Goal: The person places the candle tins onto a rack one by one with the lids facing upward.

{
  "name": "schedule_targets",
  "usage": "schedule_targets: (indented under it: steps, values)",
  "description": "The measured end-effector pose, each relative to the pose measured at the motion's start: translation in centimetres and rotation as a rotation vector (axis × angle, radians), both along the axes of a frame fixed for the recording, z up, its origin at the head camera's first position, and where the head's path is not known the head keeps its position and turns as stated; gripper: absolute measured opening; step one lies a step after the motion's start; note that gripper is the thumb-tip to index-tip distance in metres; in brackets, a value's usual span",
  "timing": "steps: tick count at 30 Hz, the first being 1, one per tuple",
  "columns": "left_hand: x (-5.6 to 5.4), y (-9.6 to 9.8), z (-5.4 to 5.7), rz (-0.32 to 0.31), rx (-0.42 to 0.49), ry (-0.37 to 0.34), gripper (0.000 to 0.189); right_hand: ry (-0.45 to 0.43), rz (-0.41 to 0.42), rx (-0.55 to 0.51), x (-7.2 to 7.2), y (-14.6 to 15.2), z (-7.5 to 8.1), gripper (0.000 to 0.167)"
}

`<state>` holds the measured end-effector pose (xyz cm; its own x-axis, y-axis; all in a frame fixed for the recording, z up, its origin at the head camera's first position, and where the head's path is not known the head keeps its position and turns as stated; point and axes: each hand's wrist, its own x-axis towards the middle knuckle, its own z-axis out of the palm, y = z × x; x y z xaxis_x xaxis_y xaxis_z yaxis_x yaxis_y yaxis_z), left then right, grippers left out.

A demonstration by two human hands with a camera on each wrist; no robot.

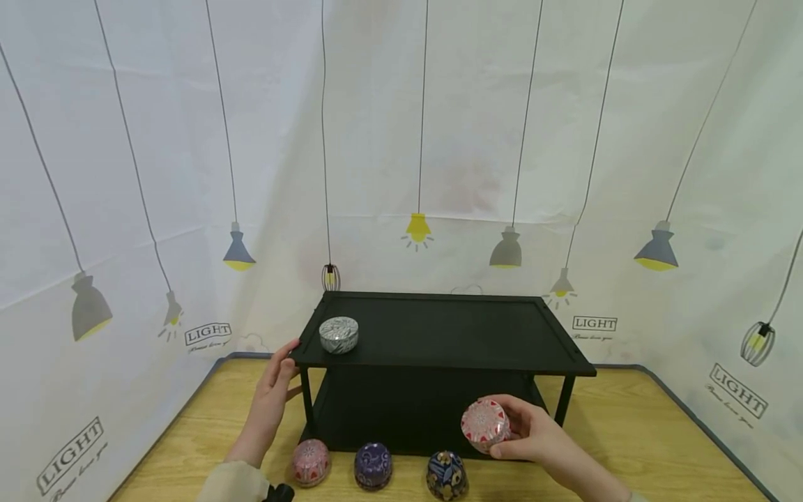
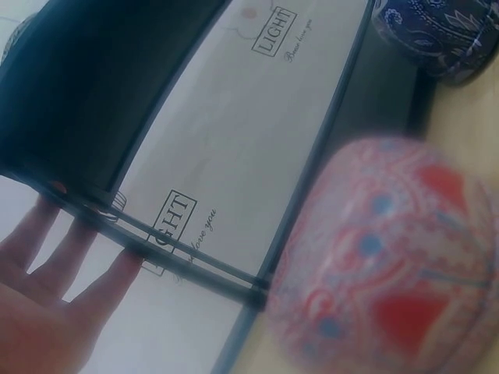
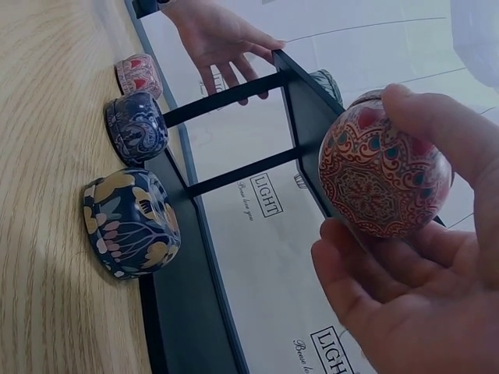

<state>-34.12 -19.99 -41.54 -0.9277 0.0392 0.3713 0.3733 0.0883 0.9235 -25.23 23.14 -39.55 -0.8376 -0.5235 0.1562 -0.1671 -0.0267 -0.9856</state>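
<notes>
My right hand (image 1: 539,436) grips a round pink-and-red patterned tin (image 1: 484,424) between thumb and fingers, in front of the black two-tier rack (image 1: 439,338). In the right wrist view the held tin (image 3: 382,175) is tipped so its ornate round face shows. At the rack's left side is my left hand (image 1: 268,401), its straight fingers touching the frame, as the left wrist view also shows. A grey-and-white marbled tin (image 1: 339,336) stands on the top tier, near its left end.
In front of the rack a pink tin (image 1: 310,462), a purple tin (image 1: 373,466) and a navy floral tin (image 1: 447,476) stand in a row on the wooden table (image 1: 640,439). A white cloth (image 1: 376,139) printed with hanging lamps surrounds the table at the back and sides.
</notes>
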Motion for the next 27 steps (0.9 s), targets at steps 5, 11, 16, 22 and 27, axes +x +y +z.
schedule_targets:
  steps: [5, 11, 16, 22, 27]
  values:
    - [-0.1, -0.2, -0.1, 0.010, -0.001, 0.010, 0.045, -0.014, -0.008, 0.016, -0.1, -0.3, 0.0, 0.055]
    - [-0.1, -0.1, 0.0, 0.009, -0.003, 0.014, 0.045, -0.025, -0.020, 0.028, -0.2, -0.6, 0.0, 0.056]
    - [-0.1, -0.1, -0.1, 0.009, -0.001, 0.007, 0.045, -0.030, -0.015, 0.013, -0.1, -0.9, 0.0, 0.056]
    - [-0.1, 0.0, -0.1, 0.008, -0.005, 0.008, 0.045, -0.016, -0.023, 0.014, -0.1, -1.0, -0.1, 0.060]
    - [-0.1, 0.0, -0.3, 0.010, -0.003, 0.009, 0.045, -0.023, -0.025, -0.007, -0.1, -1.0, -0.1, 0.064]
